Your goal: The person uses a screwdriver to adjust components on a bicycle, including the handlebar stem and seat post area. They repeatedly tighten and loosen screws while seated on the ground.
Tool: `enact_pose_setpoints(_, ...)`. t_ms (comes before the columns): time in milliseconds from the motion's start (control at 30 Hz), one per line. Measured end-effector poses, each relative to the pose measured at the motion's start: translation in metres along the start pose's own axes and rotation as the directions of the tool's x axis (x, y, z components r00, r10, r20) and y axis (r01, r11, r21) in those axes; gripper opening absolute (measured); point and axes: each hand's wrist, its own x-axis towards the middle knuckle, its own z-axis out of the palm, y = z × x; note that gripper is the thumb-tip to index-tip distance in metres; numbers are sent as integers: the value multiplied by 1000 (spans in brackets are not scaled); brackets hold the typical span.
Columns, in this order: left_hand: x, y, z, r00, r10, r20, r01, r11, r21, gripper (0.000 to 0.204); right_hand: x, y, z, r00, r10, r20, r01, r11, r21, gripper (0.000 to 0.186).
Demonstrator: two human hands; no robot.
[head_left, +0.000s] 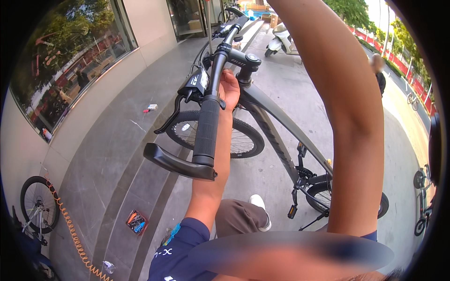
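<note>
A dark grey bicycle (276, 122) stands in front of me, its handlebar (216, 70) running from near my chest toward the far side. My left hand (229, 89) reaches up under the bar, between it and the head tube, just below the stem (236, 56). Its fingers are curled; whatever they hold is hidden. The near black rubber grip (206, 129) ends in a bar end (176, 161), and beside it are the brake lever (171, 117) and shifter (194, 84). My right arm (349, 93) stretches up past the top edge, so the right hand is out of view.
On the stone steps lie a red box of tools (136, 222) and a small white-and-red packet (151, 107). An orange coiled hose (75, 234) runs near another bicycle wheel (40, 204) at left. A white scooter (281, 41) is parked beyond; a person (378, 75) is at far right.
</note>
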Motion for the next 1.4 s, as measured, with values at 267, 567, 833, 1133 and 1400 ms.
enact_pose_setpoints(267, -46, -43, -3, 994, 7, -110, 6, 993, 122, 16, -26, -6, -1, 975, -108, -192, 146, 970, 196, 58)
enact_pose_setpoints(567, -166, -126, -53, 953, -259, -157, 299, 884, 358, 21, -159, 30, -173, 973, 160, -169, -96, 937, 337, 39)
enact_pose_setpoints(833, -279, -209, -119, 702, -540, -463, 619, 141, 773, 23, -442, 64, -259, 876, 462, 140, -471, 755, 456, 51)
enact_pose_setpoints(1133, -366, -275, -162, 586, -583, -563, 645, -85, 759, 27, -714, 67, -272, 495, 830, 257, -832, 368, 414, 43)
enact_pose_setpoints(1400, -393, -306, -136, 565, -747, -352, 223, -272, 936, 26, -784, 68, -286, 349, 916, 197, -891, 259, 373, 32)
